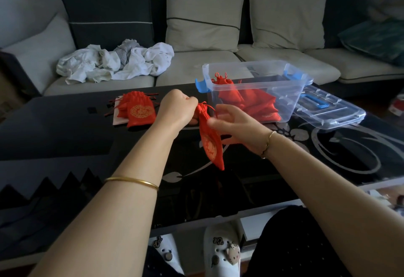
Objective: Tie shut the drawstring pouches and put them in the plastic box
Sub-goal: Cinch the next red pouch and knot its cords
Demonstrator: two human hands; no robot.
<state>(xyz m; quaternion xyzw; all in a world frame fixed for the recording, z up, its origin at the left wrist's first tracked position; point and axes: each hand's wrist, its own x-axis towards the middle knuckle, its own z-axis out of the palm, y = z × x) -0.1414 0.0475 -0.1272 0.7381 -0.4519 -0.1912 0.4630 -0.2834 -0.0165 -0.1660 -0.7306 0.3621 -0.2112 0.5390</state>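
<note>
Task is running partway through. Several red pouches (238,96) are already lying in the clear plastic box (284,75), far right on the worktop (65,128). The lid (332,110) is sitting just beside the box, further right.

One pouch (211,145) is hanging over the near middle of the worktop, with its neck gathered. The left hand (179,107) is gripping that neck, fingers clenched round the cords. The right hand (237,129) is hovering just right of the pouch, fingers loosely spread and blurred, grasping nothing I can make out. Knot: cannot tell whether finished.

A small pile of pouches (137,109) is lying at far left with cords trailing loose, so I am judging these untied. Remaining: this pouch into the box, then the pile
</note>
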